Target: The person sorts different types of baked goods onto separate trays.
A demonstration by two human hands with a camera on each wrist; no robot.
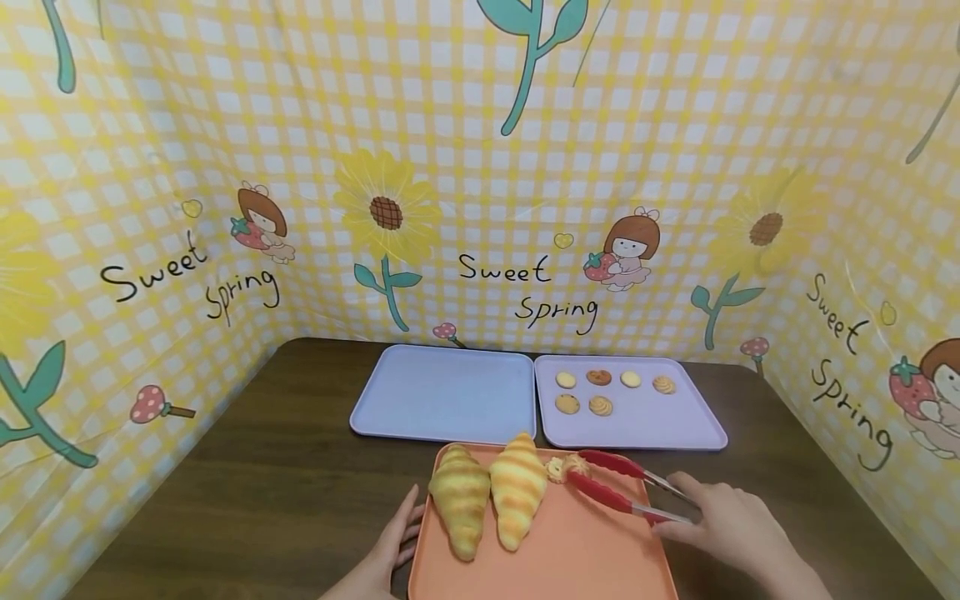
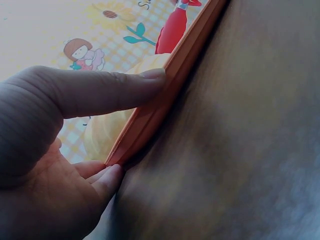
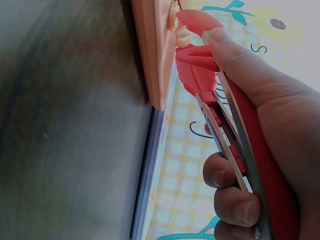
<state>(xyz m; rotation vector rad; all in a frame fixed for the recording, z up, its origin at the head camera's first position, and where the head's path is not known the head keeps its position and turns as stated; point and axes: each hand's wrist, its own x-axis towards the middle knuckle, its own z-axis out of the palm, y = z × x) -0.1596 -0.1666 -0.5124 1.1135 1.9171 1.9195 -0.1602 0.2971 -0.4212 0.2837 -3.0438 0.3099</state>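
Observation:
My left hand rests its thumb and fingertips against the left side of the orange tray. Red-tipped tongs are gripped in my right hand, their jaws spread over the tray's far right part. Swirled cookies lie there, one right between the tong tips in the head view and partly covered by them. To the left, two croissants lie side by side on the tray.
Behind the orange tray stand a blue tray and, beside it, a lilac tray with several small cookies. A patterned cloth encloses the dark wooden table at the back and sides.

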